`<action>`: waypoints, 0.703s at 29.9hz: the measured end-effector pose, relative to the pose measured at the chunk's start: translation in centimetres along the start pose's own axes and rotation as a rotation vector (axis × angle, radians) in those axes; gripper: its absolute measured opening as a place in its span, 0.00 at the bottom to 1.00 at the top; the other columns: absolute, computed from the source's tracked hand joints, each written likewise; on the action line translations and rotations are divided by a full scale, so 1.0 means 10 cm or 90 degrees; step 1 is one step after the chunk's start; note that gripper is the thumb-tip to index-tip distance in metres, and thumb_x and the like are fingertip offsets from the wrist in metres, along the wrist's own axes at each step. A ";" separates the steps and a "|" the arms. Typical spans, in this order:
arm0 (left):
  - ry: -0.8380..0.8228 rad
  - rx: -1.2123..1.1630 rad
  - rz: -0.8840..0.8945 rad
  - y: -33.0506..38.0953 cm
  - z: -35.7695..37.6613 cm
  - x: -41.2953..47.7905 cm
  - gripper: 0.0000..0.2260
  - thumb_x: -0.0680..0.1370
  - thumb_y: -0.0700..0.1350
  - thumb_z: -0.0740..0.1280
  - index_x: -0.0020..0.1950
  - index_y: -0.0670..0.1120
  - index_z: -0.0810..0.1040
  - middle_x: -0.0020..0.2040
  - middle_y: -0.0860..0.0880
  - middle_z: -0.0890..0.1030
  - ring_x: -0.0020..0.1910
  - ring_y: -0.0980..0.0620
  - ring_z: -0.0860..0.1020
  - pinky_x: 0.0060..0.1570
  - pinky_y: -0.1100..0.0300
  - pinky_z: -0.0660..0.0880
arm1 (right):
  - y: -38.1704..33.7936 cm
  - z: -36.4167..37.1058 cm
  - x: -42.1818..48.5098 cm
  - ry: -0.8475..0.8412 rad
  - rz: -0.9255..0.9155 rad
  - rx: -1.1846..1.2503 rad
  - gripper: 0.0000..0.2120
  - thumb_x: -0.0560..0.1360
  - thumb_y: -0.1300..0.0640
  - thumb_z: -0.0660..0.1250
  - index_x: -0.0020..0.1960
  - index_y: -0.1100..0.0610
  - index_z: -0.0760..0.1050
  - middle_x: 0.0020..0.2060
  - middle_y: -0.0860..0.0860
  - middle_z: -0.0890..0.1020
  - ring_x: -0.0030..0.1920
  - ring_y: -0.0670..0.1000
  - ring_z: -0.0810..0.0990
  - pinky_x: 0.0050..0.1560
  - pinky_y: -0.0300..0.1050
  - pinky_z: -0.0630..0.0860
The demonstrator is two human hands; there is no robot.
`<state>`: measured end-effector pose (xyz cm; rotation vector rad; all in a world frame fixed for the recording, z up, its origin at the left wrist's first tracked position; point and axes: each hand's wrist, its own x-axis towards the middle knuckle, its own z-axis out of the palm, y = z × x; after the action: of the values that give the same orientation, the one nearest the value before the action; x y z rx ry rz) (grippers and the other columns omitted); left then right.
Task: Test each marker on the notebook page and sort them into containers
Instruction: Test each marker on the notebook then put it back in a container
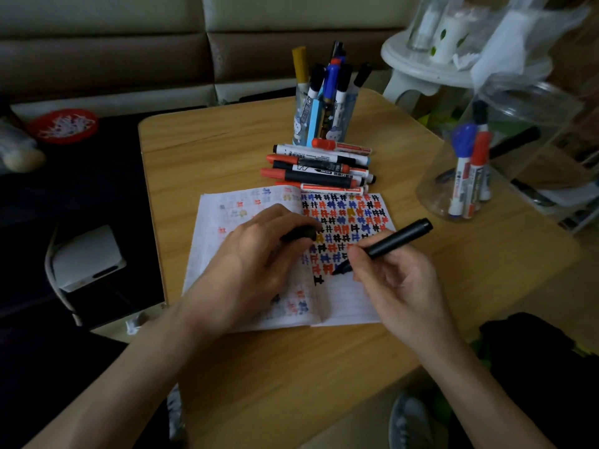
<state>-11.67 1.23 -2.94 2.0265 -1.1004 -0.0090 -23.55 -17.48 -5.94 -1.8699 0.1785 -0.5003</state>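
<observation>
My right hand (392,280) pinches marker (389,243), tip on notebook (350,303), to test ink; my left hand (256,254), curled round cap (299,234), pins it flat for writing.

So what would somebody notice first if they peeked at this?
Probably the notebook page in the middle of the table, crowded with red, blue and black marks. The right hand grips a black marker, tip on the page, while the left hand holds a black cap. Behind lies a pile of markers.
</observation>
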 end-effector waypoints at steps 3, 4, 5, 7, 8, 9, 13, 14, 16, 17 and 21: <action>0.001 -0.011 -0.026 0.00 0.00 0.01 0.14 0.81 0.44 0.68 0.67 0.50 0.80 0.55 0.59 0.81 0.52 0.66 0.77 0.49 0.74 0.71 | -0.01 0.02 0.00 -0.014 0.004 -0.014 0.03 0.79 0.56 0.69 0.49 0.55 0.79 0.36 0.50 0.81 0.35 0.47 0.79 0.36 0.37 0.74; 0.004 -0.024 -0.046 0.01 0.00 0.01 0.14 0.80 0.45 0.69 0.66 0.52 0.80 0.54 0.61 0.81 0.52 0.67 0.78 0.48 0.74 0.71 | -0.02 0.01 0.00 -0.017 0.014 -0.010 0.03 0.79 0.56 0.70 0.49 0.56 0.79 0.36 0.51 0.81 0.35 0.46 0.79 0.36 0.36 0.75; 0.010 -0.034 -0.059 0.01 0.00 0.01 0.13 0.79 0.47 0.70 0.64 0.54 0.81 0.53 0.62 0.82 0.51 0.67 0.78 0.47 0.73 0.72 | -0.04 0.00 -0.01 -0.015 0.027 -0.003 0.02 0.79 0.57 0.70 0.49 0.56 0.80 0.36 0.52 0.81 0.36 0.46 0.79 0.37 0.36 0.75; 0.019 -0.054 -0.067 0.00 -0.02 0.00 0.12 0.78 0.55 0.68 0.59 0.55 0.82 0.51 0.61 0.84 0.51 0.62 0.81 0.44 0.67 0.75 | -0.09 -0.02 -0.01 0.016 0.065 0.044 0.01 0.79 0.59 0.70 0.50 0.56 0.81 0.36 0.52 0.83 0.36 0.47 0.80 0.37 0.37 0.77; 0.021 -0.068 -0.069 0.01 -0.02 0.00 0.14 0.77 0.59 0.66 0.58 0.55 0.83 0.50 0.60 0.85 0.51 0.60 0.82 0.43 0.65 0.76 | -0.12 -0.04 0.00 0.035 0.081 0.087 0.02 0.79 0.59 0.70 0.51 0.56 0.81 0.37 0.53 0.84 0.36 0.47 0.81 0.37 0.37 0.77; 0.023 -0.082 -0.069 0.02 -0.03 0.00 0.17 0.76 0.61 0.64 0.58 0.55 0.83 0.50 0.60 0.85 0.50 0.59 0.82 0.42 0.65 0.75 | -0.15 -0.05 0.01 0.052 0.090 0.127 0.04 0.79 0.60 0.70 0.52 0.57 0.82 0.37 0.54 0.84 0.36 0.48 0.81 0.37 0.37 0.77; 0.010 -0.102 -0.069 0.05 -0.04 0.00 0.18 0.75 0.62 0.64 0.58 0.55 0.83 0.49 0.60 0.85 0.49 0.58 0.82 0.44 0.64 0.77 | -0.28 -0.07 0.02 0.107 0.107 0.245 0.06 0.77 0.60 0.71 0.53 0.60 0.82 0.40 0.61 0.85 0.38 0.54 0.82 0.38 0.41 0.79; 0.008 -0.104 -0.072 0.06 -0.03 0.00 0.17 0.75 0.62 0.65 0.58 0.55 0.83 0.49 0.61 0.85 0.48 0.57 0.82 0.44 0.63 0.78 | -0.30 -0.07 0.02 0.111 0.108 0.259 0.06 0.77 0.59 0.71 0.53 0.60 0.82 0.40 0.62 0.85 0.38 0.55 0.82 0.38 0.42 0.79; 0.003 -0.113 -0.075 0.06 -0.02 0.00 0.15 0.76 0.60 0.67 0.58 0.56 0.83 0.49 0.62 0.84 0.47 0.59 0.82 0.44 0.63 0.78 | -0.33 -0.07 0.02 0.104 0.101 0.269 0.08 0.77 0.59 0.71 0.52 0.62 0.82 0.41 0.63 0.85 0.39 0.56 0.82 0.38 0.43 0.79; 0.002 -0.119 -0.073 0.06 -0.01 0.01 0.14 0.76 0.58 0.68 0.58 0.56 0.83 0.49 0.63 0.84 0.47 0.60 0.82 0.44 0.65 0.78 | -0.34 -0.07 0.01 0.095 0.094 0.269 0.08 0.76 0.59 0.71 0.52 0.62 0.82 0.41 0.63 0.85 0.38 0.57 0.82 0.38 0.44 0.79; -0.001 -0.129 -0.061 0.10 0.01 0.01 0.12 0.75 0.55 0.70 0.56 0.53 0.83 0.48 0.63 0.84 0.47 0.59 0.82 0.47 0.68 0.76 | -0.33 -0.02 -0.01 0.048 0.058 0.240 0.07 0.76 0.61 0.71 0.53 0.63 0.82 0.40 0.61 0.85 0.37 0.56 0.83 0.37 0.42 0.79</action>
<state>-12.32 0.78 -2.33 1.8940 -0.9629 -0.1656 -24.13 -16.47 -2.84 -1.4697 0.2032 -0.5036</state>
